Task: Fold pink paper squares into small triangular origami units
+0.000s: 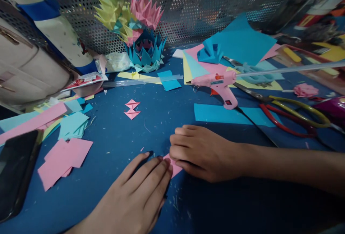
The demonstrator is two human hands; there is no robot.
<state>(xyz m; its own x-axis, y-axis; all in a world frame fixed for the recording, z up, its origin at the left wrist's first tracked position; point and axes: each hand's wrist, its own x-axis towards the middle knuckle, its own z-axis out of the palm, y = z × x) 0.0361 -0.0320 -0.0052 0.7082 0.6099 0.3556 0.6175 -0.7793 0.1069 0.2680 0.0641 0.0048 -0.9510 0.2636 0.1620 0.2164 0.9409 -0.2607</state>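
A small pink paper (176, 169) lies on the blue table between my hands, partly hidden by both. My left hand (142, 187) rests palm down, its fingers stretched out and the fingertips on the paper's left end. My right hand (199, 152) is curled, with the thumb and fingers closed at the paper's right side; whether it pinches the paper's edge is hidden. Two folded pink pieces (132, 109) lie one above the other beyond my left hand. Pink paper squares (63, 158) are piled at the left.
A black phone (17, 169) lies at the left edge. Behind my right hand are a pink glue gun (215, 83), a blue strip (215, 113) and red-yellow scissors (288, 117). Folded paper flowers (147, 52) stand at the back, near a white-blue bottle (59, 32).
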